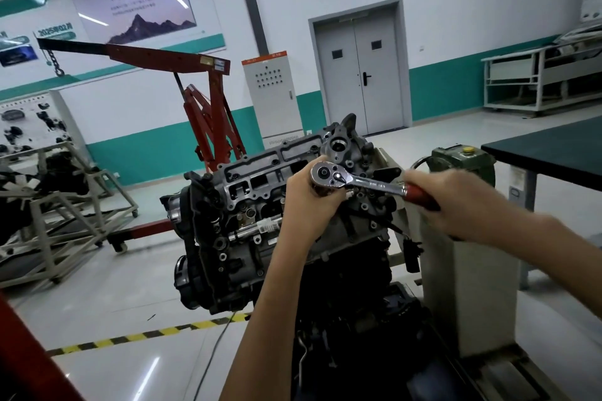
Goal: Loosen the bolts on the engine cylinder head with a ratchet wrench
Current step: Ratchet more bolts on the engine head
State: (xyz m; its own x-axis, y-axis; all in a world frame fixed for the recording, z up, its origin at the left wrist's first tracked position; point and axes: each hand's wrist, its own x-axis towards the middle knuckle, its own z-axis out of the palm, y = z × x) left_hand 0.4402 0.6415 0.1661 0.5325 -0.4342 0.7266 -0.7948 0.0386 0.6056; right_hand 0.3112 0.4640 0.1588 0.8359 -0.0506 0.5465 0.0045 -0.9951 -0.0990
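The ratchet (355, 181) sits at the centre of the frame, its round chrome head over the near right end of the cylinder head (280, 169), and the step in hand looks like the loosening stroke itself: tool seated, ready to swing. The left hand (309, 198) is curled around the socket stem just below the ratchet's head, fingers closed on it, steadying the drive on a bolt I cannot see beneath the palm. The right hand (456, 202), right of centre, is wrapped tight round the red grip, blurred a little at the knuckles. The next move, I judge, calls for a firm pull on the handle while the left hand keeps the socket square on the bolt — if it tips, it may slip off the flats. The ratchet is polished steel, smooth and bright, with a small dark selector on the head and a slim shank running into a glossy red handle. The cylinder head is rough cast metal, grey and dull, long and boxy, pocked with round bolt holes and rectangular openings; the engine (228, 254) under it is darker, greasy-looking, bristling with fittings. Behind, in the upper left, a red hoist (208, 101) stands on a glossy pale floor.
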